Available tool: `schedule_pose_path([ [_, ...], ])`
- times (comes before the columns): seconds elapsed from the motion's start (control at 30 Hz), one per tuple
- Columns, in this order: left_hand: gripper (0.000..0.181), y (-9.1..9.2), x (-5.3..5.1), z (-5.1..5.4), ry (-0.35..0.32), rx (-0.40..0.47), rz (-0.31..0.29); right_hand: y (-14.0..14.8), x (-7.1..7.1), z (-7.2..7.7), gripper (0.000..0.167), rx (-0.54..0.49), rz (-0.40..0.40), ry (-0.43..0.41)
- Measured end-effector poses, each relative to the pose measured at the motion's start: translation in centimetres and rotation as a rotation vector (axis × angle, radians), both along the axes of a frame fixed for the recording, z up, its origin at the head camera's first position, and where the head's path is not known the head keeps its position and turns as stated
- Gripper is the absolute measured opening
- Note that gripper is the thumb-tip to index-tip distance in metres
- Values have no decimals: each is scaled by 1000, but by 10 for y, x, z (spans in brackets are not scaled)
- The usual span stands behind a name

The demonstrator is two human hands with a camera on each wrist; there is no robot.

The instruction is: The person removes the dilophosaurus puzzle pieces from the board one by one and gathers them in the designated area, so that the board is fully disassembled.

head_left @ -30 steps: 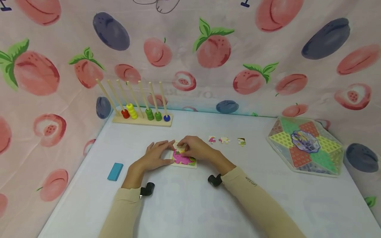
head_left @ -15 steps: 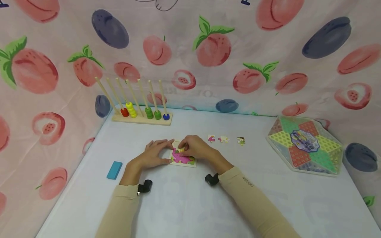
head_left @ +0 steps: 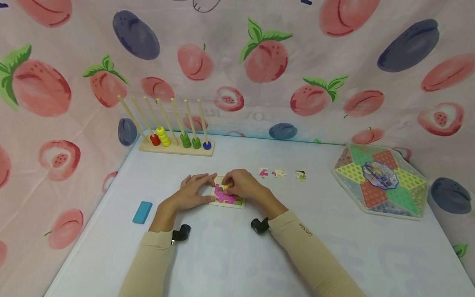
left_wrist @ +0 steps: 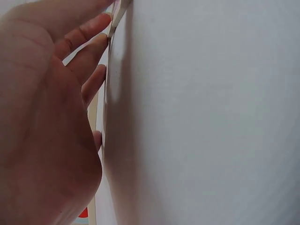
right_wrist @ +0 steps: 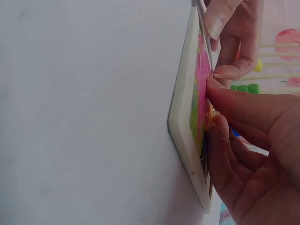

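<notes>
A small jigsaw puzzle board [head_left: 227, 199] with a pink dinosaur picture and a pale frame lies flat on the white table. My left hand [head_left: 193, 192] rests at its left side, thumb and index finger spread and touching the edge. Over the upper part of the board, my right hand [head_left: 243, 184] pinches a small yellowish puzzle piece [right_wrist: 215, 114], mostly hidden by the fingertips. In the right wrist view the board [right_wrist: 183, 101] appears edge-on. Three loose puzzle pieces lie to the right: a pink one [head_left: 263, 173], a pale one [head_left: 279, 173] and a brown-green one [head_left: 300, 175].
A wooden peg rack [head_left: 176, 149] with coloured beads stands at the back left. A blue block [head_left: 142, 212] lies left of the left arm. At the right sits a hexagonal case [head_left: 379, 181] with coloured sections. A fruit-print cloth [head_left: 230, 53] hangs behind the table.
Both hands stay at the board. The right hand's fingers shift only very slightly over it while its wrist and forearm move a little left. The loose pieces lie as before.
</notes>
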State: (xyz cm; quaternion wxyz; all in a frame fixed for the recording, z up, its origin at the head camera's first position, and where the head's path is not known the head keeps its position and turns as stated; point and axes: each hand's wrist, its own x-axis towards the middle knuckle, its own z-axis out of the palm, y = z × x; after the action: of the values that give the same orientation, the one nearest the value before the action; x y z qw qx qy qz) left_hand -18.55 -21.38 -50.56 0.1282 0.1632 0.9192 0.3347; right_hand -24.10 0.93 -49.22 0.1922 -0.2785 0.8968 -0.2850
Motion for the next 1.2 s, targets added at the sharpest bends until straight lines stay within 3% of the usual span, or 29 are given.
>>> schedule_pose_path([
  [0.2, 41, 1, 1, -1, 4, 1, 13, -2, 0, -3, 26, 16, 3, 14],
  [0.43, 36, 2, 0, 1, -1, -1, 20, 0, 1, -6, 20, -36, -22, 38],
  [0.7, 32, 2, 0, 0, -5, 10, 18, 6, -1, -5, 16, -107, -69, -42],
  [0.97, 31, 2, 1, -1, -15, 15, 21, 14, -4, 6, 15, -185, -71, -137],
  [1.2, 29, 3, 2, 2, -29, 6, 32, 41, -6, 28, 13, -369, -208, -177],
])
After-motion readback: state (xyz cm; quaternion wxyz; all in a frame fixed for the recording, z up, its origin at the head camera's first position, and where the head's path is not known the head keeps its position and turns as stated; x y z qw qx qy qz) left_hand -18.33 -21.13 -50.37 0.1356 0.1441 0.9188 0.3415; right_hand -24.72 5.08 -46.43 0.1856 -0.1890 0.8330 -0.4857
